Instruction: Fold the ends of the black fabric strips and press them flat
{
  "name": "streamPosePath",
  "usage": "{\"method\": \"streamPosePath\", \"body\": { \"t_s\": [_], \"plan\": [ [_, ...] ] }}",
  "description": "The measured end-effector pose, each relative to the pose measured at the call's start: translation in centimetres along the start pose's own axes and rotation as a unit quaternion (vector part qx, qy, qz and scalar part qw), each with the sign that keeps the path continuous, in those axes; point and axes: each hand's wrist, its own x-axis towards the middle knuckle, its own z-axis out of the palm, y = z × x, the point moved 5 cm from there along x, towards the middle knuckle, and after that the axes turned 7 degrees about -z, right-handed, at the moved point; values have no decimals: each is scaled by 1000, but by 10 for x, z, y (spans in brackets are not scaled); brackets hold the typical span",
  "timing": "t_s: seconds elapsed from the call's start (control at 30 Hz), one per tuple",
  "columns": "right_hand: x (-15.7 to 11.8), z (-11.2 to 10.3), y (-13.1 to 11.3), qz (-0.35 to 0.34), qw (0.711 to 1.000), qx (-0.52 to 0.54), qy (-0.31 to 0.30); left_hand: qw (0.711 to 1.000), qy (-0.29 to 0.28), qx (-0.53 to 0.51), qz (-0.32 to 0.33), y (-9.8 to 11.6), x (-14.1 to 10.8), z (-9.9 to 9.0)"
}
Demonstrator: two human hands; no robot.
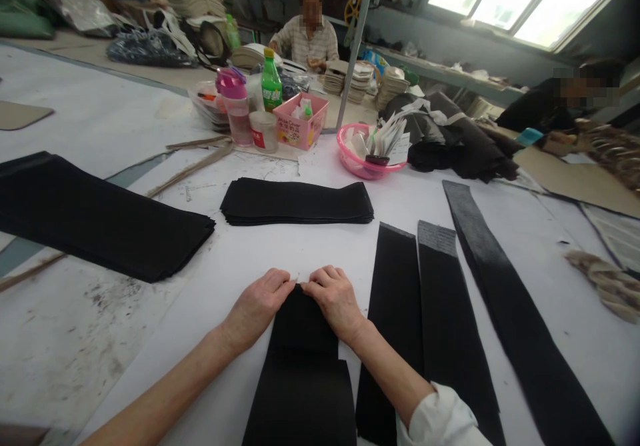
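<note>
Both hands, left (260, 306) and right (334, 299), pinch black strip (303, 353); pink bowl (350, 159) holds paper slips (390, 138).

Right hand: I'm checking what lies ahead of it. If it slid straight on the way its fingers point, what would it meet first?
The right hand points up-left at the left hand, almost touching over the black strip; it would likely meet those fingers first.

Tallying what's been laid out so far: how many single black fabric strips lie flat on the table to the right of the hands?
3. One strip lies just right of the right hand, a second beside it, and the longest angles farthest right. Their near ends run out of view.
</note>
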Motion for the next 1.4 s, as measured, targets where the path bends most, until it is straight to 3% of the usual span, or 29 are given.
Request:
{"method": "streamPosePath", "body": {
  "t_s": [0.67,1.0,1.4],
  "plan": [
    [1,-2,-10,-38,999,-36,-14,976,-31,203,71,21,-5,4],
    [-12,-12,7,-63,998,-7,-19,978,-49,195,57,22,-4,-2],
    [-12,-10,2,-51,998,-26,-35,975,-44,202,87,33,4,2]
  ]
}}
